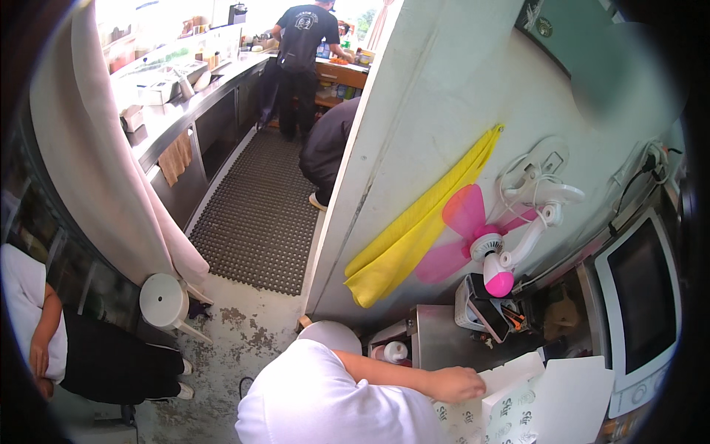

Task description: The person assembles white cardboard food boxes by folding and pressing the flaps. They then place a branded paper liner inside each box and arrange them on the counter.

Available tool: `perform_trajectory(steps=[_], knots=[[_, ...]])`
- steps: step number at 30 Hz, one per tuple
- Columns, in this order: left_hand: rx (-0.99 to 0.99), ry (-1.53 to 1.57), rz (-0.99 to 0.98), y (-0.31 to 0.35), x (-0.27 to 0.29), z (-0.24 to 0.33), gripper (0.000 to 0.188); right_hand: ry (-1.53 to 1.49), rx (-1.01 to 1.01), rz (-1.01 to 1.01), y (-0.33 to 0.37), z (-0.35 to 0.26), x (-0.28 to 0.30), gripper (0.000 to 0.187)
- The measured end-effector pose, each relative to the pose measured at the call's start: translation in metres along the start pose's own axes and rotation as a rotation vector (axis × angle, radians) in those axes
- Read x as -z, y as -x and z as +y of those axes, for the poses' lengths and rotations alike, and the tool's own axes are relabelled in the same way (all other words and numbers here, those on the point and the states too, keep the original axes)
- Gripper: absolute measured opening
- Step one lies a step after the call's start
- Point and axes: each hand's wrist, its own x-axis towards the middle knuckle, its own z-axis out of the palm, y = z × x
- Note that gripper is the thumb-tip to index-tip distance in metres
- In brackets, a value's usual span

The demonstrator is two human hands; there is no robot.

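My left arm, in a white short sleeve, reaches across the lower middle to the right. My left hand (457, 385) is closed, with its fingers curled down at the edge of an opened white cardboard box (569, 396). Its fingertips point away from the camera, so what they hold, if anything, is hidden. Pale sheets or panels with a dark green print (510, 414) show in the box beside the hand. My right hand is out of view.
A pink-bladed fan (473, 237) and a yellow cloth (421, 222) hang on the wall. A microwave (640, 296) stands at right, near a white basket (481, 311). A white stool (164, 300) and a person in white (29, 311) are at left. Two people in dark clothes occupy the kitchen aisle.
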Motion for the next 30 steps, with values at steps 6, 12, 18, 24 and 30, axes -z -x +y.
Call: perform_trajectory(steps=[6, 12, 18, 24, 30], knots=[[-0.155, -0.308, -0.314, 0.024, -0.017, -0.007, 0.036, -0.034, 0.035, 0.063, -0.003, -0.02, 0.031, 0.066], [-0.109, -0.293, -0.253, 0.029, -0.005, -0.009, 0.034, 0.13, 0.327, 0.345, 0.05, -0.032, 0.081, 0.056], [-0.078, -0.347, -0.459, -0.013, 0.023, -0.026, 0.029, 0.154, 0.413, 0.379, 0.083, -0.01, 0.11, 0.082], [-0.249, -0.366, -0.51, -0.042, 0.041, -0.049, 0.035, 0.252, 0.44, 0.553, 0.126, 0.013, 0.117, 0.075], [-0.215, -0.486, -0.555, -0.044, 0.041, -0.045, 0.033, 0.195, 0.371, 0.68, 0.152, 0.054, 0.154, 0.064]])
